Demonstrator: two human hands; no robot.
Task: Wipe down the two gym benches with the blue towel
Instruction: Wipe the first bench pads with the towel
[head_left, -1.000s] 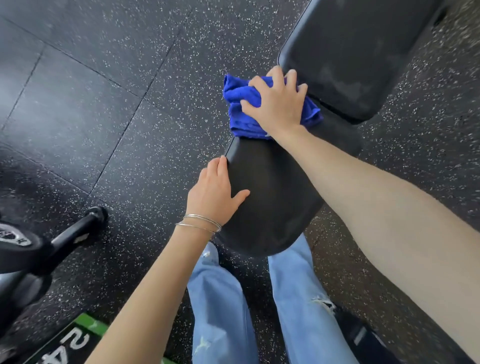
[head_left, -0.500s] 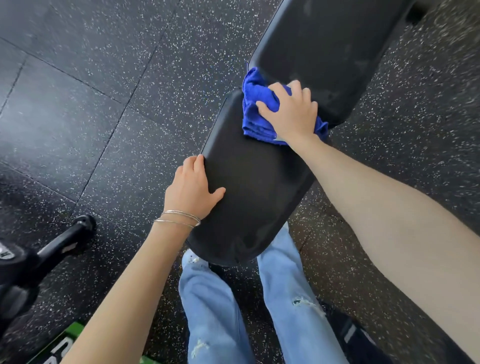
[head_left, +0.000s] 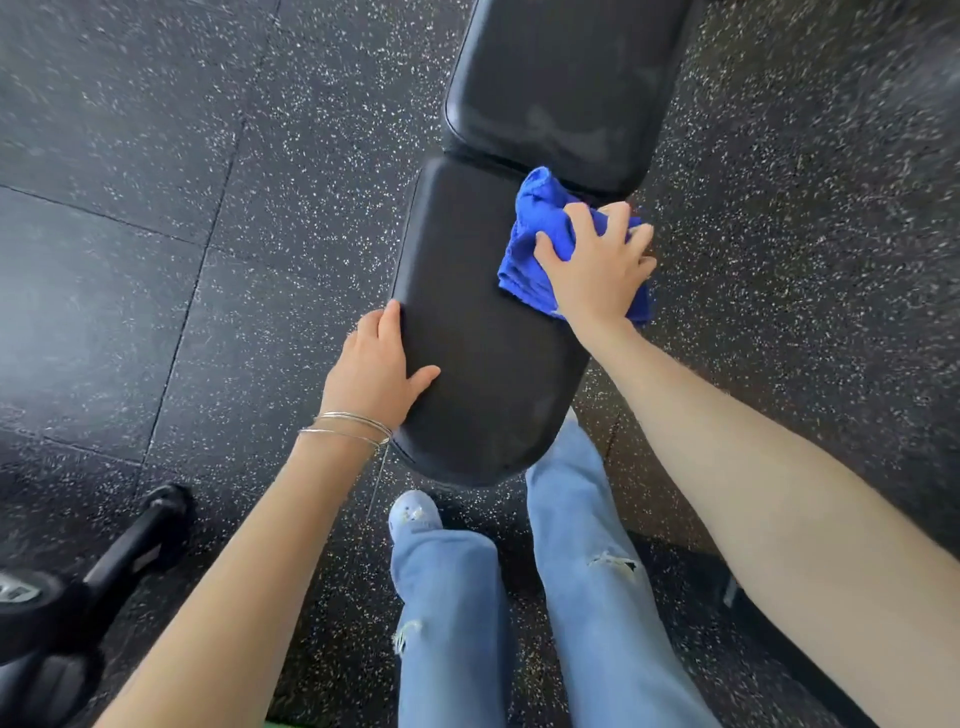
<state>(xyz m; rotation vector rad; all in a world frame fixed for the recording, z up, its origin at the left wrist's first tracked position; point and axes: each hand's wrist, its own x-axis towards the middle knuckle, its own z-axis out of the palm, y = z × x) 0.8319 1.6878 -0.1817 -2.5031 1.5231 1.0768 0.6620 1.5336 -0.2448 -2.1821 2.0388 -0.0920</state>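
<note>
The right hand (head_left: 597, 270) is pressing down with its grip spread wide, fingers fairly straight and pinching nothing, flattening the bunched blue towel (head_left: 530, 244) onto the far right corner of the seat pad (head_left: 483, 364), just short of the gap to the back pad (head_left: 561, 88); part of the towel is hanging past the pad's right edge. The left hand (head_left: 374, 374) is bracing the gym bench, its grip curling round the seat pad's left edge with the thumb lying on top. Speckled rubber floor (head_left: 208, 208) is surrounding the bench, and only this one bench is showing. The seat wipe seems to be under way; the next move is probably calling for sweeping the towel across the rest of the seat under steady pressure, then lifting it over the gap onto the back pad, where pale smears are showing
</note>
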